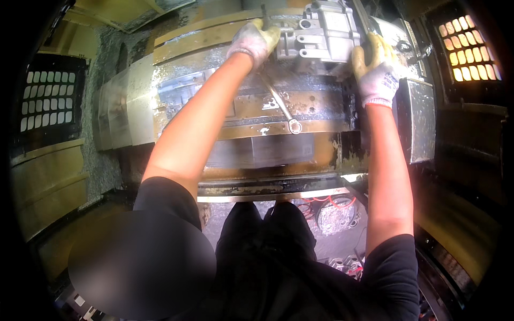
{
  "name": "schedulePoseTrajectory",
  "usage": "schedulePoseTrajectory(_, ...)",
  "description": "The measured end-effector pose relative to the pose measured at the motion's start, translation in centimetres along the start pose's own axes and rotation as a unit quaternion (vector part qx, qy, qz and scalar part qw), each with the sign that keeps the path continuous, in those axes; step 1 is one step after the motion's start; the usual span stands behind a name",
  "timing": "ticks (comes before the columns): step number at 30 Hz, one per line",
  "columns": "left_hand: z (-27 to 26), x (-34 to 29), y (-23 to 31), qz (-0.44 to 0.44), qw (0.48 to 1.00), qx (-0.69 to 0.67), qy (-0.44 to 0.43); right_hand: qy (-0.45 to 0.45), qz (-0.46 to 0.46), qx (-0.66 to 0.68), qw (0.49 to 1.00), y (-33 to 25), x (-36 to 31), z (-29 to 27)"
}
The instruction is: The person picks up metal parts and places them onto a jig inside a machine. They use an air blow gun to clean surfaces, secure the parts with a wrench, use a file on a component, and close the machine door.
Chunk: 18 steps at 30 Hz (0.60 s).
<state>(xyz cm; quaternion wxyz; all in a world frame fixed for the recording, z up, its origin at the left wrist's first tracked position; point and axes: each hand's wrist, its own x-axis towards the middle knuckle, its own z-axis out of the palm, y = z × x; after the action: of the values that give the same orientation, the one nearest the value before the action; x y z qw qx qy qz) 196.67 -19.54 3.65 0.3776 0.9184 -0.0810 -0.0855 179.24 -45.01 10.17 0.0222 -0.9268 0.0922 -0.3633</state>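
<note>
A silvery metal casting (332, 32) with ribs and bolt lugs sits at the far side of the machine bed, between my hands. My left hand (254, 43), in a white and yellowish work glove, is closed at the casting's left end; its fingertips are partly hidden. A thin dark rod (263, 10) rises just beyond those fingers. My right hand (379, 72), gloved alike, holds the casting's right side, thumb nearest me and fingers reaching away. Below the casting lies a ring spanner (281, 104), its ring end toward me, touched by neither hand.
Metal chips cover parts of the bed (251, 107). Stepped metal covers (123, 107) stand left, and a metal block (420, 120) stands right. Slotted lit panels (51, 99) flank the enclosure. The bed's front edge (273, 197) crosses before my legs; red hoses (337, 200) lie below.
</note>
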Motion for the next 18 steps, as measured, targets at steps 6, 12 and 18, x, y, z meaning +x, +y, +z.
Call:
schedulePoseTrajectory(6, -0.7, -2.3, 0.5, -0.044, 0.968, -0.225, -0.102, -0.003, 0.011, -0.013, 1.0, 0.1, -0.3, 0.3)
schedulePoseTrajectory(12, -0.1, -2.2, -0.6, -0.079, 0.956, -0.268, -0.087, -0.008, -0.001, -0.012, 1.0, 0.1, 0.1, -0.2)
schedulePoseTrajectory(18, -0.2, -2.5, -0.3, -0.143, 0.905, -0.371, -0.155, -0.002, -0.011, -0.014, 1.0, 0.1, 0.2, -0.2)
